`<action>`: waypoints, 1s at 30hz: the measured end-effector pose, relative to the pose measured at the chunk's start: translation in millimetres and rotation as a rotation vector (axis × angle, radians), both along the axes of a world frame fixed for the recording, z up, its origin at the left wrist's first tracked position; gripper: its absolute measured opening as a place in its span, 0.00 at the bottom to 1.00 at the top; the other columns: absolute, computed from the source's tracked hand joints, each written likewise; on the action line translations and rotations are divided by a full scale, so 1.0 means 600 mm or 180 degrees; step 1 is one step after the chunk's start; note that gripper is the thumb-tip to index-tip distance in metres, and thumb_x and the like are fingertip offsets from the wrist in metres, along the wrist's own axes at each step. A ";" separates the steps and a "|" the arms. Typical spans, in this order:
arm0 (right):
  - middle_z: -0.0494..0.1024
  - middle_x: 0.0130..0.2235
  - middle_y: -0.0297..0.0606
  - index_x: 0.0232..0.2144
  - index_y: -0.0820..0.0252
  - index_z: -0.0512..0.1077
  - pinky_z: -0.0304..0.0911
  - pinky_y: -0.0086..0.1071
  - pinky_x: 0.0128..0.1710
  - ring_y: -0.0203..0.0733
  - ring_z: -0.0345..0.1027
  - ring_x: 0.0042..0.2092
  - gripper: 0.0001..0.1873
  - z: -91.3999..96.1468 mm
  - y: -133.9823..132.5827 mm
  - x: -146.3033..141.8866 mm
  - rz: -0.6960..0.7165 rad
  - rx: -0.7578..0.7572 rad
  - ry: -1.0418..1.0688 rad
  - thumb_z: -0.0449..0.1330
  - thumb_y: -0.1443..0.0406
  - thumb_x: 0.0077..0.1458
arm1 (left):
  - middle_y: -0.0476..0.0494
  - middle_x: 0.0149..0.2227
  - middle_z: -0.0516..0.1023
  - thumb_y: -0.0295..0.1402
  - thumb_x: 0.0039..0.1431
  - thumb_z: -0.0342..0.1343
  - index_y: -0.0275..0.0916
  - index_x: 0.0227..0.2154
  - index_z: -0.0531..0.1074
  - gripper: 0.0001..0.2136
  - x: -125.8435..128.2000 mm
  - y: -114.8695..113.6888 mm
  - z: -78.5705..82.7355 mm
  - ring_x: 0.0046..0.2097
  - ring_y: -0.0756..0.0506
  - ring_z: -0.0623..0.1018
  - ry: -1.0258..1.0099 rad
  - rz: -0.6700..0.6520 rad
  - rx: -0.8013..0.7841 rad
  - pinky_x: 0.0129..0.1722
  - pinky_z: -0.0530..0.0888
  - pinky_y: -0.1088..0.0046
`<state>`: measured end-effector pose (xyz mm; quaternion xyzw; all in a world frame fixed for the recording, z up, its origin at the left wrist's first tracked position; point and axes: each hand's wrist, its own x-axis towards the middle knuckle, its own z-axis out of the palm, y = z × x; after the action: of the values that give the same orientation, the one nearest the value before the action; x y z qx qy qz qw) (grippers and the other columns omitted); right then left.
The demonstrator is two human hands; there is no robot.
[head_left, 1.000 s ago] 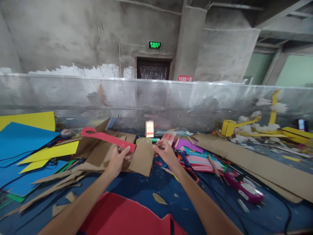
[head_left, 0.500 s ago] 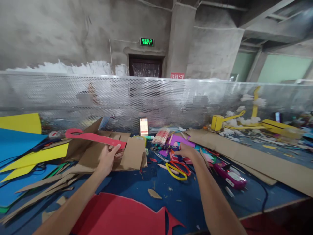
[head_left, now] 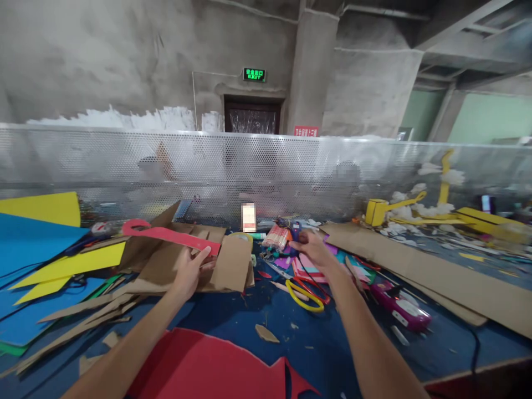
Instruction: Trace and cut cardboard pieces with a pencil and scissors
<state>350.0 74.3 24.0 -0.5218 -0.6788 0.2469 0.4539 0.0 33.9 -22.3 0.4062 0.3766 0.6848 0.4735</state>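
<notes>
My left hand pinches the straight end of a red strip, which has a curled hook at its far left end. The strip is above folded brown cardboard. My right hand is closed on a dark blue glue gun with an orange part; a thin dark cord hangs below it. The fingers partly hide the glue gun. Just below lie scissors with yellow and red handles, and pink and red sheets. A plastic-wrapped bundle of sticks lies left of the right hand.
A large red sheet covers the near edge. Blue sheets and yellow sheets lie left. On the right are a purple device and long cardboard. A perforated metal screen stands behind the table.
My right hand has raised the glue gun up and away from the scissors, uncovering more of the pink and red sheets. My left hand keeps its hold on the red strip. The view has shifted slightly.
</notes>
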 end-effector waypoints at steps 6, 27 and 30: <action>0.76 0.30 0.33 0.35 0.59 0.71 0.65 0.34 0.39 0.40 0.70 0.34 0.15 0.003 -0.058 -0.105 0.1236 -0.0046 0.0668 0.65 0.55 0.51 | 0.49 0.33 0.79 0.39 0.45 0.69 0.41 0.38 0.65 0.22 0.006 -0.004 0.000 0.31 0.48 0.82 -0.0004 -0.0036 0.0004 0.31 0.77 0.74; 0.75 0.38 0.39 0.43 0.55 0.74 0.63 0.37 0.48 0.46 0.69 0.41 0.13 -0.010 -0.101 -0.196 0.0549 0.1386 -0.0965 0.55 0.57 0.63 | 0.44 0.35 0.80 0.39 0.49 0.66 0.40 0.41 0.65 0.20 0.018 -0.020 0.014 0.32 0.46 0.81 0.0255 0.0135 0.0044 0.34 0.79 0.69; 0.74 0.40 0.40 0.44 0.55 0.73 0.63 0.37 0.47 0.45 0.69 0.42 0.13 -0.011 -0.101 -0.197 0.0533 0.1455 -0.1039 0.55 0.57 0.63 | 0.44 0.34 0.80 0.40 0.49 0.66 0.40 0.40 0.66 0.20 0.018 -0.021 0.014 0.33 0.45 0.81 0.0317 0.0119 0.0049 0.34 0.79 0.69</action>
<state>231.9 13.7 17.7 -0.3810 -0.8216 0.0370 0.4225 10.8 21.5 -13.8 0.4363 0.4020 0.6754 0.4381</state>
